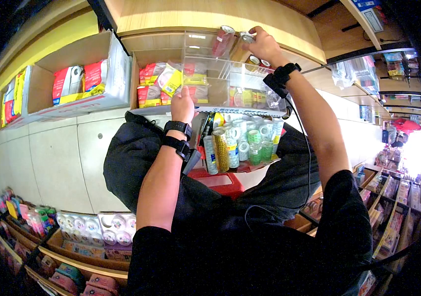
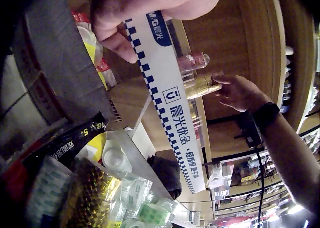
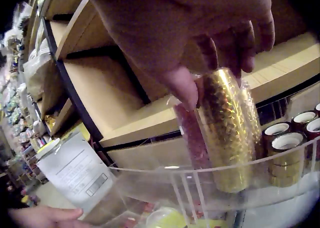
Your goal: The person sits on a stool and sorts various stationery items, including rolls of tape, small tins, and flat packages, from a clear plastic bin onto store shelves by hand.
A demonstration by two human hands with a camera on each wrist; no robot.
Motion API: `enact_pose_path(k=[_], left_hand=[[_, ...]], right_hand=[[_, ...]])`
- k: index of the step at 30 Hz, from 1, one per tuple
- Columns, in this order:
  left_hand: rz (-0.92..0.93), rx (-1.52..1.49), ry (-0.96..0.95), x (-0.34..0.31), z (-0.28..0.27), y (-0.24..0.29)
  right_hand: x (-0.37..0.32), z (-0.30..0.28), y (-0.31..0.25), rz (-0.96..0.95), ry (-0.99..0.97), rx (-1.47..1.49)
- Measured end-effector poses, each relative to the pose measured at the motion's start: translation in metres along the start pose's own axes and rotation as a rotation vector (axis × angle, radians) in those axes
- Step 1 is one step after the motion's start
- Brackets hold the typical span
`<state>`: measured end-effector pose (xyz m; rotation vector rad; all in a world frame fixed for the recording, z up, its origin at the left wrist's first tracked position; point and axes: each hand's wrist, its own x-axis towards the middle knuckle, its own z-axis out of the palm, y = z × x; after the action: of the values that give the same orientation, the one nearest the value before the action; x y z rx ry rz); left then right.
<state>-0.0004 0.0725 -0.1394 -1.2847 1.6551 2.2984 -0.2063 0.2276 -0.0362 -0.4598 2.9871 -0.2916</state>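
Note:
My left hand (image 1: 183, 106) (image 2: 155, 10) grips the edge of a clear plastic organizer (image 1: 208, 73), beside its printed white front strip (image 2: 167, 95). Above the organizer's far right part, my right hand (image 1: 265, 47) (image 2: 240, 93) (image 3: 185, 33) pinches the top of a shiny gold wrapped tape stack (image 1: 240, 48) (image 2: 200, 87) (image 3: 227, 138). The stack's lower end is behind the clear wall in the right wrist view. A red wrapped stack (image 1: 222, 40) (image 2: 192, 62) (image 3: 191, 138) stands close beside it. Several short tape rolls (image 3: 285, 158) sit to its right.
Cardboard boxes (image 1: 79, 102) with red and yellow packets stand at the left. A container of wrapped tape rolls, among them green ones (image 1: 255, 153), is below the organizer between the person's legs. Wooden shelves (image 1: 210, 19) run behind; a cable hangs from the right wrist.

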Motion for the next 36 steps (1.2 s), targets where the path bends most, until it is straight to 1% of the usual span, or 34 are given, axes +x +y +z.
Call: enact_pose_path(k=[3,9,11,18,20,24,25,26,28,29,31,33,36], left_hand=[[0.018,0.000,-0.025,0.003,0.000,-0.003],[0.023,-0.015,-0.004,0.000,0.001,0.000],[0.020,0.002,-0.005,0.001,0.000,-0.001],[-0.023,0.041,-0.017,0.000,-0.001,0.002],[-0.007,0.011,-0.031,0.000,-0.001,0.001],[-0.029,0.042,-0.065,0.002,-0.002,0.000],[-0.011,0.029,-0.036,-0.001,-0.001,0.001],[0.008,0.014,-0.006,-0.002,0.000,0.003],[-0.004,0.026,-0.025,-0.002,-0.002,0.004],[-0.020,0.039,-0.045,-0.001,-0.003,0.004],[-0.024,0.037,-0.038,-0.001,-0.003,0.004],[-0.026,0.042,-0.040,-0.003,-0.002,0.004],[0.013,0.019,-0.019,-0.003,-0.001,0.004]], right_hand=[[0.001,-0.002,-0.004,-0.027,0.021,0.040],[0.009,0.006,-0.009,-0.063,0.050,-0.007],[0.003,0.003,-0.018,-0.052,-0.007,0.041],[-0.009,0.003,-0.060,-0.118,0.003,-0.036],[-0.004,0.009,-0.068,-0.318,0.125,-0.090],[0.012,0.014,-0.081,-0.377,0.132,-0.153],[0.018,0.014,-0.083,-0.334,0.075,-0.139],[0.021,0.015,-0.084,-0.337,0.076,-0.137],[0.026,0.017,-0.083,-0.279,-0.003,-0.261],[0.030,0.018,-0.083,-0.282,-0.006,-0.261],[0.035,0.019,-0.082,-0.208,-0.010,-0.316],[0.037,0.023,-0.081,-0.188,-0.021,-0.313],[0.036,0.023,-0.081,-0.171,-0.040,-0.278]])
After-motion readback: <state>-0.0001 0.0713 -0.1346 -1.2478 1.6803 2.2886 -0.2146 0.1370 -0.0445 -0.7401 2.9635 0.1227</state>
